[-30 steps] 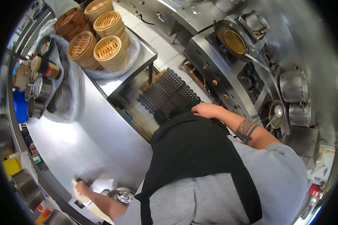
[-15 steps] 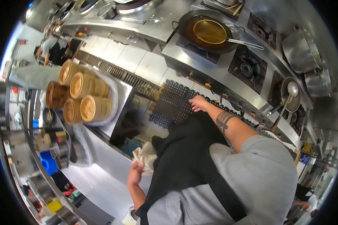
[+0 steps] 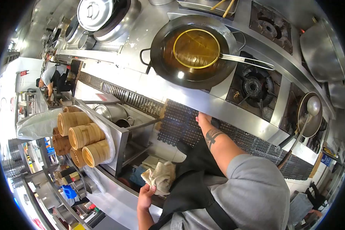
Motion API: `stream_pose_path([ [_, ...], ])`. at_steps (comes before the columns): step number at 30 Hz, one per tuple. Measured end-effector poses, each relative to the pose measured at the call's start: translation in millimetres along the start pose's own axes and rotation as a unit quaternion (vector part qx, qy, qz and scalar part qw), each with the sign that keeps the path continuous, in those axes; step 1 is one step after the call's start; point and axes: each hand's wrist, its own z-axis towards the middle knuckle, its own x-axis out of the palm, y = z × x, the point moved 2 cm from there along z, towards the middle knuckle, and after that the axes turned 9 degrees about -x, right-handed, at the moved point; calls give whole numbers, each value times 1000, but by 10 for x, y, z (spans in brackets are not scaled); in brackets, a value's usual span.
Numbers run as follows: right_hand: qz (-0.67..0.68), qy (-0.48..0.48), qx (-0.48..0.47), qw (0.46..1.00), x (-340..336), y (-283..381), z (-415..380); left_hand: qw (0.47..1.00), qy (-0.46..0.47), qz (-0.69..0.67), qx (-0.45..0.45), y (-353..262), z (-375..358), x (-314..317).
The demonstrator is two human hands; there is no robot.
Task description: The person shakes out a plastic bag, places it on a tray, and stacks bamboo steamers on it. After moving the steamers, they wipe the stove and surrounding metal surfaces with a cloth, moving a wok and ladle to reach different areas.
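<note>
My left hand [image 3: 146,194] is closed on a crumpled beige cloth [image 3: 161,178], held beside my black apron. My right arm reaches forward to the front edge of the stove [image 3: 203,96]. There my right hand [image 3: 204,117] has its fingers curled, partly hidden below that edge; what they grip, if anything, is not visible. Above it on the stove sits a large wok [image 3: 163,67] of brown oil. A round yellow-rimmed strainer [image 3: 197,48] rests in the wok, its metal handle [image 3: 247,61] sticking out to the right.
Bamboo steamers [image 3: 86,136] are stacked on a steel table at left. A bare burner [image 3: 253,87] is right of the wok; beyond it is a pan [image 3: 309,115] with a ladle [image 3: 313,105]. Black perforated matting [image 3: 180,119] covers the floor. Another person [image 3: 57,78] bends at far left.
My view has shifted toward the stove, so the wok looks larger and closer. My right hand has gone from over the mat to the stove's front edge. The cloth stays in my left hand.
</note>
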Motion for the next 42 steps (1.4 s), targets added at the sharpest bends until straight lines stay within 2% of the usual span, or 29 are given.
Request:
stream_pose_path([
  [2, 14, -1, 41, 999, -25, -72, 76, 999, 0, -28, -21, -51, -5, 246],
  [4, 50, 25, 22, 998, -78, -163, 100, 998, -7, -25, -60, -85, 26, 386],
  [6, 155, 98, 88, 979, -132, -244, 108, 998, 20, -46, -30, -75, 132, 509],
  [7, 212, 170, 94, 958, -205, -189, 41, 999, 10, -52, 5, -242, 135, 688],
  [8, 204, 225, 89, 948, -246, -157, -46, 999, 17, -49, 5, -324, 181, 789],
  [9, 100, 291, 144, 940, -290, -9, -265, 998, 8, -41, 50, -408, 252, 856],
  [10, 50, 339, 244, 908, -387, 195, -598, 995, 0, -34, 95, -467, 321, 895],
  [11, -20, 421, 237, 875, -503, 391, -1015, 992, 6, 17, 122, -506, 434, 866],
  [12, -55, 572, 191, 796, -701, 790, -1520, 984, -22, 82, 154, -689, 451, 994],
  [14, 8, 710, 215, 671, -975, 1210, -2275, 962, -7, 194, 193, -895, 601, 1139],
  [16, -3, 747, 127, 653, -1025, 1134, -2553, 903, 7, 313, 293, -1202, 596, 1415],
  [19, -78, 675, -103, 726, -1147, 1569, -2677, 945, 94, 174, 259, -1381, 730, 1632],
  [20, -147, 658, -137, 726, -1211, 1797, -2694, 934, 103, 160, 303, -1484, 764, 1668],
  [22, -208, 626, -204, 724, -1305, 2148, -2764, 947, 129, 128, 264, -1745, 827, 1706],
  [23, -182, 611, -170, 751, -1360, 2348, -2882, 959, 152, 70, 229, -1883, 805, 1760],
  [24, -179, 601, -177, 759, -1320, 2352, -2830, 956, 165, 76, 231, -1944, 915, 1704],
  [25, -142, 577, -225, 772, -1252, 2332, -2729, 965, 213, -58, 141, -1974, 1121, 1609],
  [26, -107, 549, -274, 782, -1217, 2395, -2696, 948, 255, -187, 42, -2067, 1236, 1580],
  [27, -119, 508, -250, 816, -1226, 2458, -2630, 923, 297, -242, 24, -2188, 1337, 1563],
  [28, -63, 497, -235, 833, -1202, 2475, -2582, 907, 334, -256, 26, -2319, 1486, 1490],
  [30, -47, 463, -169, 869, -1294, 2694, -2616, 890, 382, -249, -15, -2653, 1600, 1311],
  [32, -2, 458, -212, 864, -1421, 2927, -2740, 915, 323, -242, -12, -2939, 1819, 996],
  [34, 57, 464, -179, 866, -1550, 3164, -2849, 931, 289, -210, 70, -3321, 1820, 794],
  [35, 80, 466, -203, 857, -1602, 3348, -2970, 903, 351, -247, 29, -3460, 2025, 605],
  [36, 85, 457, -190, 865, -1672, 3490, -3059, 898, 367, -241, 21, -3649, 2079, 513],
  [38, 26, 435, -169, 884, -1829, 3650, -3073, 867, 426, -256, -37, -3879, 2403, 287],
  [39, 28, 433, -164, 886, -1909, 3692, -3104, 868, 424, -255, -41, -3958, 2532, 199],
  [41, 43, 490, -270, 828, -2078, 3874, -3188, 880, 357, -309, -55, -4160, 2695, 143],
  [42, 44, 488, -268, 829, -2177, 3986, -3248, 880, 357, -307, -59, -4248, 2730, 140],
])
